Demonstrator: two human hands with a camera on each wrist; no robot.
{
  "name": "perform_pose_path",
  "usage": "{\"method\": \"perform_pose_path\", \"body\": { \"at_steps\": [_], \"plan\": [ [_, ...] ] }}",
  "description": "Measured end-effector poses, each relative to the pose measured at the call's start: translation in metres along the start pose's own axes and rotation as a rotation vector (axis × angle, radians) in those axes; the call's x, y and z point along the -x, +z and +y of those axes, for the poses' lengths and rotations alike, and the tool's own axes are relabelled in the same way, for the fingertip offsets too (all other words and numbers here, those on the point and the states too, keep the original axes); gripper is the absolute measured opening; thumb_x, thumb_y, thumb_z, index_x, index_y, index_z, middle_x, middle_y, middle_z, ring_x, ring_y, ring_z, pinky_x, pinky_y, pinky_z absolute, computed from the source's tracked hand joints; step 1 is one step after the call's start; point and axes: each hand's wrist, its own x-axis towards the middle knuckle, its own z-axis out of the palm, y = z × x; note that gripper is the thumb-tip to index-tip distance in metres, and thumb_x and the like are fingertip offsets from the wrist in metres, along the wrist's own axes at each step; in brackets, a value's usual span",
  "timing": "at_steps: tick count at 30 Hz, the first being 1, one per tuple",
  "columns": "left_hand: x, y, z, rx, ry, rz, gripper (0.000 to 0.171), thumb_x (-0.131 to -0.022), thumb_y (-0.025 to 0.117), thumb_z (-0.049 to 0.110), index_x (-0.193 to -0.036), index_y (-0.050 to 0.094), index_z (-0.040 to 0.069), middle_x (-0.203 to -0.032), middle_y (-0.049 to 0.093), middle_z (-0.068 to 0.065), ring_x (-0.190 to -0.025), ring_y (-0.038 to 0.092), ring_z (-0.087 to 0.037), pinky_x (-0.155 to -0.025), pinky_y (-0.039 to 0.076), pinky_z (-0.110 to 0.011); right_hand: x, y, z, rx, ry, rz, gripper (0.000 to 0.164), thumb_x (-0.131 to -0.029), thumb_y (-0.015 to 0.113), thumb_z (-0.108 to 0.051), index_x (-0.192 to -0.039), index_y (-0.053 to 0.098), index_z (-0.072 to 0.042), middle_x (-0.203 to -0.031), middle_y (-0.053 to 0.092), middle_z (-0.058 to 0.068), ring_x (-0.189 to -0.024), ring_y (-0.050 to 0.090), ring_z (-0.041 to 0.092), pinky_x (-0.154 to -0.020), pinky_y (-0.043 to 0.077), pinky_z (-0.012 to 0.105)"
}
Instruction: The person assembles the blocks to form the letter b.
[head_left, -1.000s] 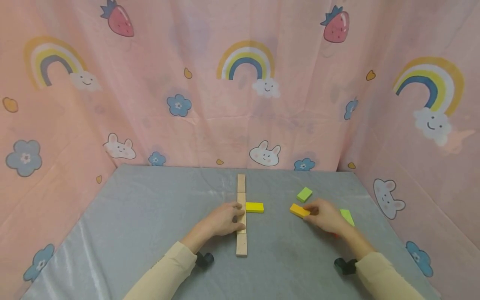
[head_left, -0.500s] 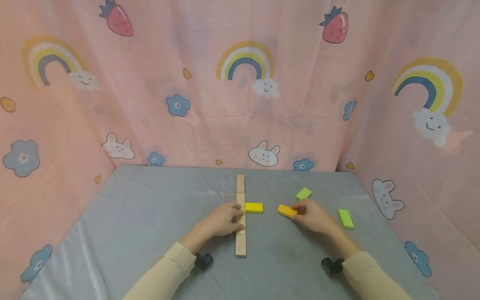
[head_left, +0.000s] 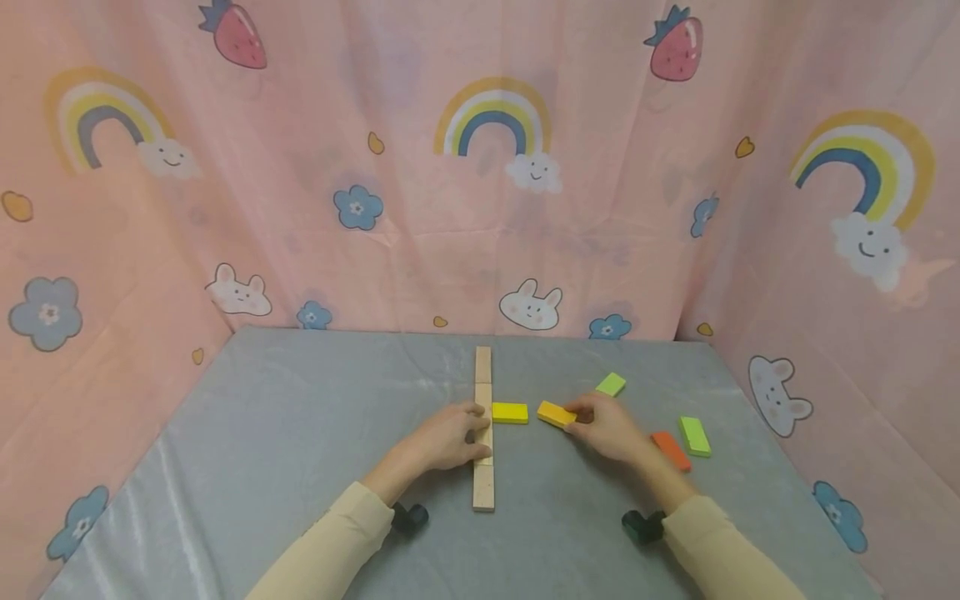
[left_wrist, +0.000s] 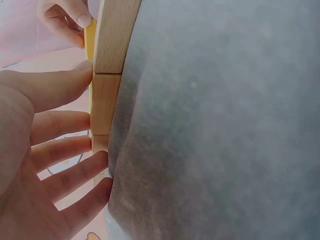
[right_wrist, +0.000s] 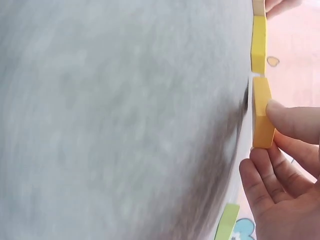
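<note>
"What do we see changed?"
"The right hand [head_left: 606, 427] has carried the amber block [head_left: 553, 415] leftward, pinched between thumb and fingers. Only a narrow gap now parts it from the yellow block [head_left: 511, 413]."

"What do we make of that?"
"We judge the pair close but not joined. Whether the amber one touches the cloth, we can't tell."

"And the left hand [head_left: 444, 439]?"
"Unmoved: fingers loosely spread, tips touching the row of plain wooden blocks [head_left: 483, 393]. The yellow block's end meets that row's right side."

"Anything else we should note?"
"The orange-red block [head_left: 672, 452] has reappeared beside the right forearm, near one lime block [head_left: 695, 437]; another lime block [head_left: 612, 384] lies beyond the hand."

"Our surroundings?"
"Grey cloth [head_left: 225, 467] below, pink curtains [head_left: 420, 275] printed with rainbows around."
</note>
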Motion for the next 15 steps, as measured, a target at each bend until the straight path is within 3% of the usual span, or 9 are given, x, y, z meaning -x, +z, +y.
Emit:
{"method": "perform_pose_path", "body": {
  "at_steps": [15],
  "plan": [
    [0.000,-0.001,0.001,-0.001,-0.003,-0.008,0.053,-0.095,0.074,0.036,-0.137,0.064,0.005,-0.147,0.054,-0.010,-0.133,0.053,-0.029,-0.108,0.046,-0.043,-0.005,0.012,-0.014,0.060,0.000,-0.013,0.031,-0.087,0.080,-0.010,-0.117,0.074,-0.002,-0.105,0.064,0.005,-0.094,0.059,0.020,-0.086,0.055,0.041]
  ]
}}
